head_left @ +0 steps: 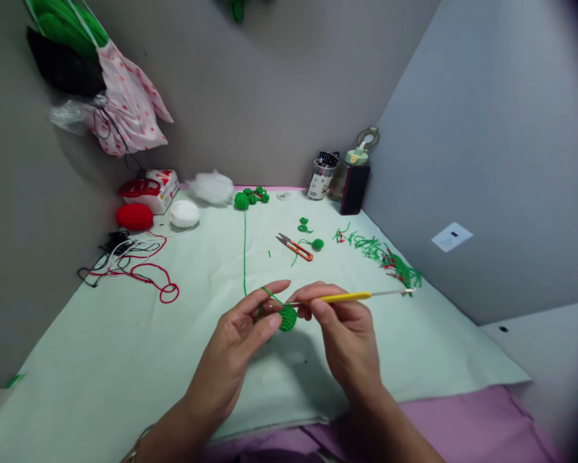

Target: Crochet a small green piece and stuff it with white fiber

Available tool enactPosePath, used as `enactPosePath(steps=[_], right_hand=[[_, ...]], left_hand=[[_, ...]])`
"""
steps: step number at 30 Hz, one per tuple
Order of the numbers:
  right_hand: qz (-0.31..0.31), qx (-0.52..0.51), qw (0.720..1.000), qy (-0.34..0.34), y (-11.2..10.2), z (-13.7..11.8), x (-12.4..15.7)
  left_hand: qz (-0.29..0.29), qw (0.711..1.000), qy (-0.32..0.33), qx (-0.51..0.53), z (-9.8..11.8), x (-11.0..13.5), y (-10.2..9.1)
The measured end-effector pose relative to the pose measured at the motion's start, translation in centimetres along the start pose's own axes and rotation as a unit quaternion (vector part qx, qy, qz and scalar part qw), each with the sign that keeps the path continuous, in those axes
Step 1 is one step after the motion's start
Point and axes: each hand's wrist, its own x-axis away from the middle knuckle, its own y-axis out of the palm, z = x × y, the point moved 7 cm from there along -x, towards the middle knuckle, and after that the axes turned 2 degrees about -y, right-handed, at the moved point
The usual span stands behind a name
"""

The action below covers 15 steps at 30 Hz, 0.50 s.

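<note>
Between thumb and fingers, my left hand (238, 331) pinches a small green crochet piece (287, 318), rounded and with visible stitch rows. Green yarn (245, 257) runs over the left forefinger and back across the table to a green yarn ball (241, 201). My right hand (349, 328) is closed around a crochet hook (346, 297) with a yellow handle. The hook's metal shaft reaches left to the top edge of the green piece; its tip is too small to make out. A second metal end points right.
Orange thread snips (296, 247) and a small green ball (317, 244) lie beyond my hands. Green yarn scraps (382, 254) lie at right. Red yarn (134, 217), white yarn (184, 213) and stuffing (212, 187) sit back left. A phone (355, 190) leans by a pen cup (320, 178).
</note>
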Motion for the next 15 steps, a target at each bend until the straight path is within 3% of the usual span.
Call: enactPosePath(steps=[5,8,12,15], right_hand=[[-0.002,-0.078,0.996,0.052,-0.3,0.9,0.0],[-0.012,-0.046,0.998,0.033,-0.3,0.3,0.2],[-0.050,0.095,0.992,-0.070,0.3,-1.8,0.9],[-0.086,0.218,0.950,-0.208,1.5,-3.5,1.9]], left_hand=[[0.005,1.000,0.004,-0.009,0.3,-0.1,-0.4],[0.011,0.999,0.015,-0.036,0.4,-0.1,-0.7],[0.034,0.993,0.044,-0.105,0.7,0.0,-0.8],[0.094,0.975,0.093,-0.177,1.3,0.3,-1.2]])
